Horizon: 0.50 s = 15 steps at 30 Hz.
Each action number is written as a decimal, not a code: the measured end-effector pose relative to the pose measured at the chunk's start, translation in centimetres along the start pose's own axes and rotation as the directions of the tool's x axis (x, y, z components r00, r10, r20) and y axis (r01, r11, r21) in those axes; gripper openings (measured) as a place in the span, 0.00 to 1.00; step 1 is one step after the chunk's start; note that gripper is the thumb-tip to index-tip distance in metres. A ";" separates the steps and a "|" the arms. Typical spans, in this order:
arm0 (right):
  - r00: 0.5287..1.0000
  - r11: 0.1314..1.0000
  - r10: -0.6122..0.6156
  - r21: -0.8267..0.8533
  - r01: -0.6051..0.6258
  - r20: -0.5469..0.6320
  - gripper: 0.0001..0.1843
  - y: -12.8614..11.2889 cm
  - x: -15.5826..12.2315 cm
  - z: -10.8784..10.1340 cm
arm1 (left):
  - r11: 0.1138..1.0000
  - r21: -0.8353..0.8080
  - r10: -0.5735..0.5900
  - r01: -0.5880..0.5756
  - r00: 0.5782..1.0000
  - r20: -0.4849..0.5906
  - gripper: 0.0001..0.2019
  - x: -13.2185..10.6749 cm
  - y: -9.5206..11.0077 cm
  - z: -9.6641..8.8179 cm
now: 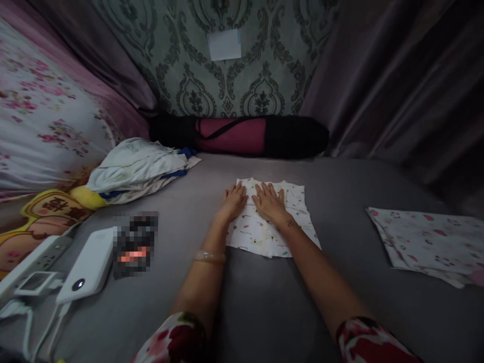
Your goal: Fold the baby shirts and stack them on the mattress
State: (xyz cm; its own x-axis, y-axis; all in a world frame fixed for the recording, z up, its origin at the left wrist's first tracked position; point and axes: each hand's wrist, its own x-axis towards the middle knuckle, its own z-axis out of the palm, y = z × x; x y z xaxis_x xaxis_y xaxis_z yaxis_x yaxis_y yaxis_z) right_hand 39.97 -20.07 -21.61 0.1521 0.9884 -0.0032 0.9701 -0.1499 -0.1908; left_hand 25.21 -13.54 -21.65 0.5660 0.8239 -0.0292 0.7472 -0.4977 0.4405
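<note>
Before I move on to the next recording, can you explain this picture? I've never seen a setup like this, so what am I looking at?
There is no machine here: a person works with two bare hands. The single picture comes from a camera worn on their head, looking forward and down, so the forearms reach in from the bottom edge.

The left hand and right hand lie flat on a white printed cloth, spread on a grey surface. Neither hand grips anything.

To the left are a pile of clothes and a white device with a lit display; a pixelated patch beside it hides something. Another printed cloth lies to the right, and a long black-and-red bag at the back.
</note>
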 end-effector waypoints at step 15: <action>0.993 0.992 0.116 -0.040 -0.117 -0.028 0.37 2.5 0.7 0.1 | 0.999 -0.027 -0.027 0.028 0.999 0.041 0.23 -0.5 0.0 -0.8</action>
State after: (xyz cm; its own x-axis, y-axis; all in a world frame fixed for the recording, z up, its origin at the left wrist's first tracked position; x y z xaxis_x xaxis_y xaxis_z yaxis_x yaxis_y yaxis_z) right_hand 42.43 -19.75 -22.17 0.2692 0.9631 0.0025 0.9523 -0.2658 -0.1497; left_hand 24.69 -13.76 -20.92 0.5597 0.8250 -0.0782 0.7531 -0.4671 0.4633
